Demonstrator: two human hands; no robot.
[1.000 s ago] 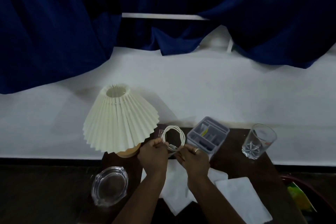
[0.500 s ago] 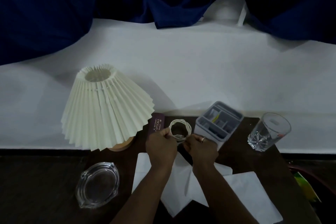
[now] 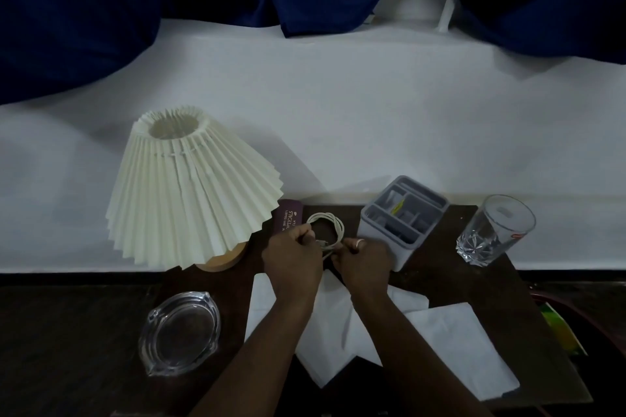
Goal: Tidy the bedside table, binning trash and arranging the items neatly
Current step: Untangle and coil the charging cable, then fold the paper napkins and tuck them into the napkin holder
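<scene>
A white cable (image 3: 333,225) coiled into a loop is held over the back of the dark wooden bedside table (image 3: 450,284). My left hand (image 3: 293,259) grips the loop's left side. My right hand (image 3: 364,264), with a ring on one finger, pinches the cable's loose end at the loop's bottom. Several white tissues (image 3: 454,345) lie spread on the table under and beside my forearms. A maroon case (image 3: 288,218) with printed lettering lies just behind my left hand, partly hidden by the lampshade.
A cream pleated lamp (image 3: 189,193) stands at the back left. A glass ashtray (image 3: 181,332) sits front left. A grey divided organiser (image 3: 403,217) is right of my hands, a drinking glass (image 3: 493,230) farther right. A bin rim (image 3: 555,308) shows at the right edge.
Both hands stay on the coiled cable and keep working its loose end. The view has tilted down and drawn closer, so the table's items appear lower and larger.
</scene>
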